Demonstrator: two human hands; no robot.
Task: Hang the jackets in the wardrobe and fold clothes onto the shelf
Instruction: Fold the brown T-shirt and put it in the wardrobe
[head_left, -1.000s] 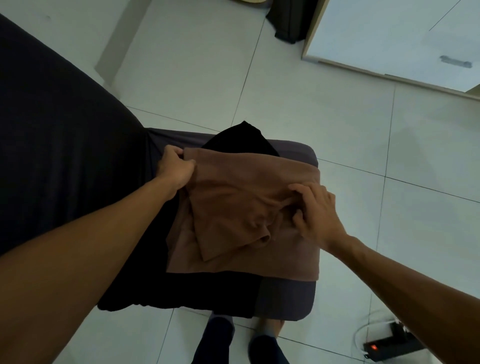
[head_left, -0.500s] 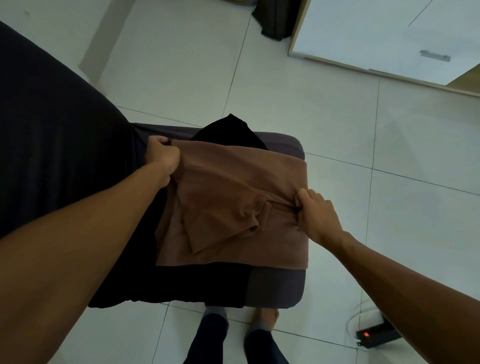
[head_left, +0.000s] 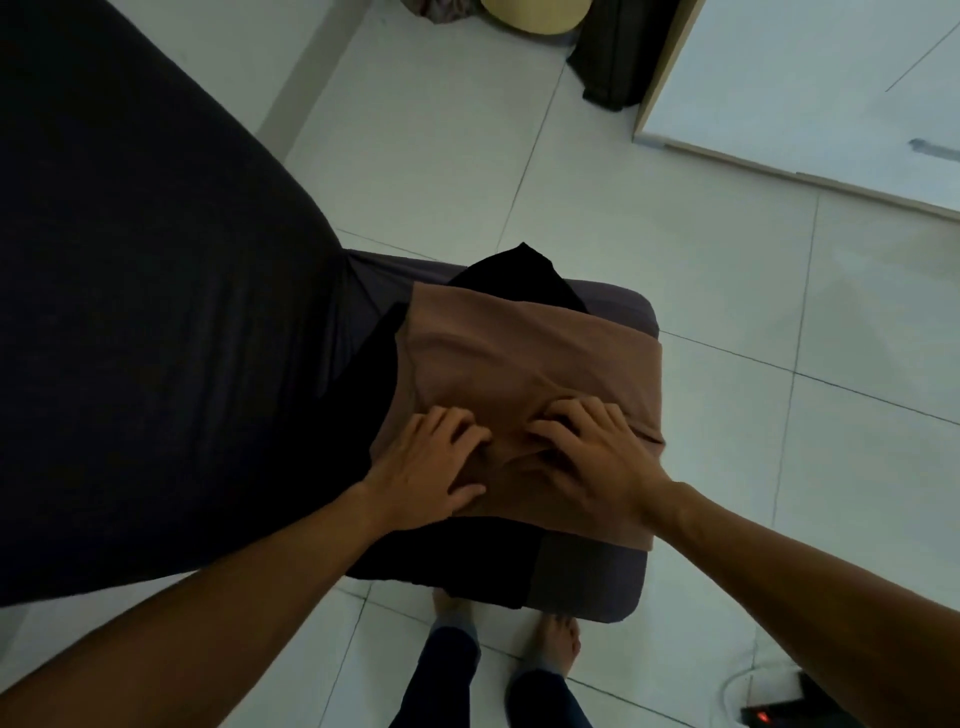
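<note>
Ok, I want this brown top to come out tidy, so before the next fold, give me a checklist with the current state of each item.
1. Brown garment lies flat on the stool: ok, only shallow creases.
2. Left hand on the cloth: ok, it rests on the near edge, fingers slightly bent.
3. Right hand on the cloth: ok, it rests beside the left.
4. Sleeves tucked in: cannot tell, hands cover the bunched middle.
5. Garment fully supported: not ok, the near right corner overhangs the stool.
6. Black cloth underneath kept clear: not ok, it pokes out at the far edge.
</note>
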